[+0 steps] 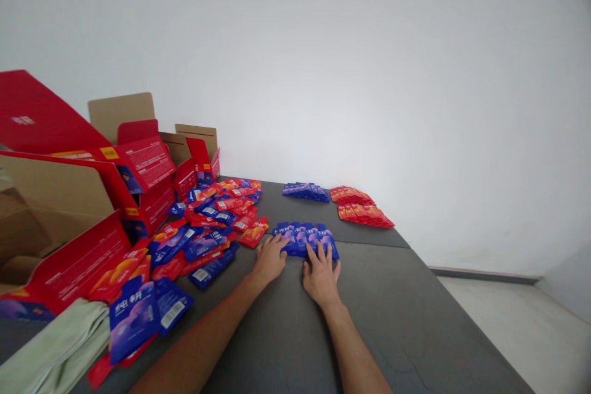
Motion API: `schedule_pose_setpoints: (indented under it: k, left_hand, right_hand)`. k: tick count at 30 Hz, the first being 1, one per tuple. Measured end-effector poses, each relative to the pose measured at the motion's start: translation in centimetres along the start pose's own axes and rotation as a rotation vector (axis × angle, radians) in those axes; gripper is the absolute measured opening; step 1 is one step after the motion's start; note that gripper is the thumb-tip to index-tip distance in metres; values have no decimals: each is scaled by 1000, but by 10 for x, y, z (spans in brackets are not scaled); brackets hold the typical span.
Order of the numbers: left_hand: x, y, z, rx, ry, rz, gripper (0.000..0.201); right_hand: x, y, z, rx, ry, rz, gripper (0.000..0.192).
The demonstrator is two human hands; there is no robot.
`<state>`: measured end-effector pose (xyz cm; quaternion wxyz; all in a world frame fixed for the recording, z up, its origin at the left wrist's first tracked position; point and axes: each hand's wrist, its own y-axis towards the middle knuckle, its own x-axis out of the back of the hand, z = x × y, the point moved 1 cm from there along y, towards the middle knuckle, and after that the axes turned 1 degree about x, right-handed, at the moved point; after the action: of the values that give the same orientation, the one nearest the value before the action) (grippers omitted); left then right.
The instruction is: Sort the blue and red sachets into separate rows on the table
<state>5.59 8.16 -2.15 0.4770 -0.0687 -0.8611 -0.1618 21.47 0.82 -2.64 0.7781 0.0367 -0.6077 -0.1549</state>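
Observation:
A row of overlapping blue pouches (302,234) lies on the dark table in front of me. My left hand (271,257) rests at the row's left end, fingers stretched out onto the pouches. On the right part of the row, my right hand (320,276) lies with its fingers spread, the tips touching the pouches' lower edge. Neither hand grips anything. To the left is a loose heap of mixed red and blue pouches (210,237), with a larger-looking blue pouch (133,320) at its near end.
Open red cardboard boxes (152,209) stand along the left. Toward the wall lie a fanned blue pouch row (306,191) and two fanned red pouch rows (364,215). A pale green cloth (60,345) is at the lower left. The table edge (462,314) slants along the right.

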Motion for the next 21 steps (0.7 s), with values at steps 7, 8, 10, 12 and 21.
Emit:
schedule_pose_setpoints:
  k: [7,8,10,12,21]
  left_hand:
    - [-7,4,6,-5,-5,-4,52]
    - [-8,4,6,-5,-3,-9,52]
    - [-9,4,5,-1,1,-16,52]
    - [-9,4,4,6,5,-19,53]
    - [10,-18,-1,-11,117,-95,63]
  right_hand:
    - [-1,1,-2,12,24,-1,58]
    - [-1,1,-2,17,27,-5,58]
    - [-1,0,-2,21,29,-10,58]
    - [-1,0,-2,21,28,-14,58]
    - [4,-1,4,41,38,-99,63]
